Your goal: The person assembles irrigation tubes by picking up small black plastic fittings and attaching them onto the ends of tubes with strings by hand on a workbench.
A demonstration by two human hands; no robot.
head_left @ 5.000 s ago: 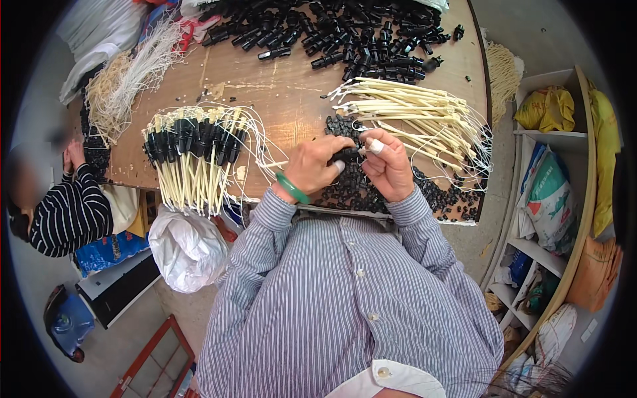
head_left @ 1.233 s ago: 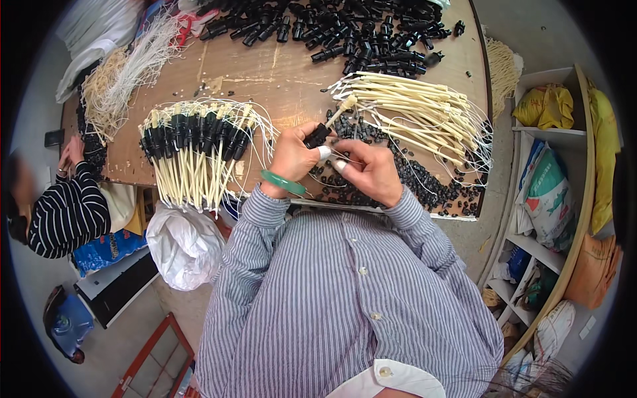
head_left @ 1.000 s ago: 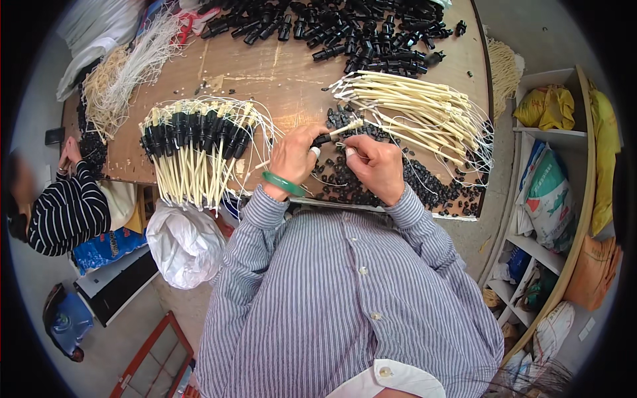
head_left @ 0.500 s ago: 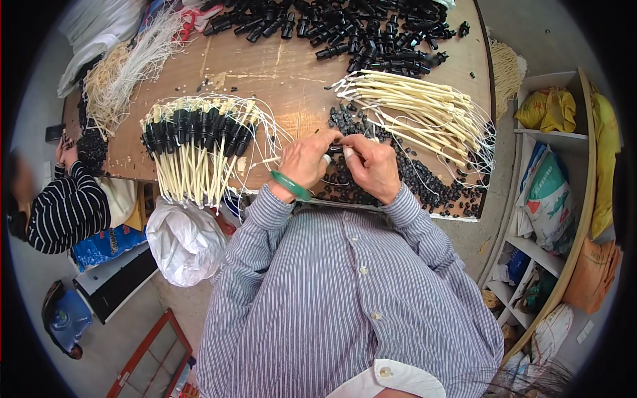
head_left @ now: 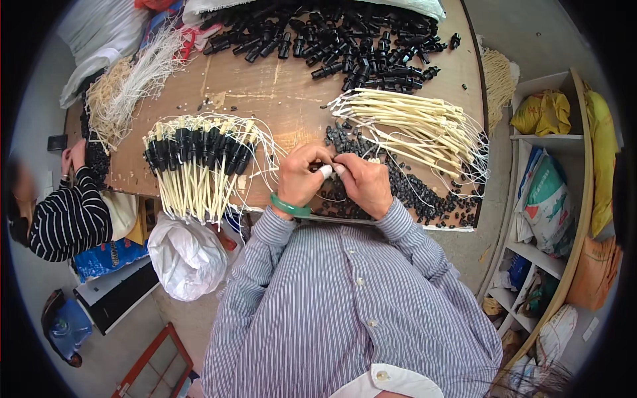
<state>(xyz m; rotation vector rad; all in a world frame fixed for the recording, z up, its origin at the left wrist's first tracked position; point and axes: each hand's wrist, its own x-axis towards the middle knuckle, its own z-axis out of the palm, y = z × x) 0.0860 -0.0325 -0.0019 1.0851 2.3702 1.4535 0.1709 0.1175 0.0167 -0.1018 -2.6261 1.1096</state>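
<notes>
My left hand, with a green bangle at the wrist and a white wrap on the thumb, is closed in a pinch. Its fingertips meet those of my right hand, also pinched, over the table's near edge. Whatever sits between the fingertips is too small and covered to name. Just beyond and beside the hands lies a heap of small black pieces. To the right is a bundle of cream-coloured tubes with thin white cords. A row of cream tubes with black sleeves lies to the left.
Large black plastic fittings are piled at the table's far side. Loose cords lie far left. A white sack hangs below the near edge. Shelves with bags stand right; a person in a striped top works left.
The whole view has shifted, so the table sits a little lower. A black piece seen between my hands before is now mostly hidden, and my fingertips have come together.
</notes>
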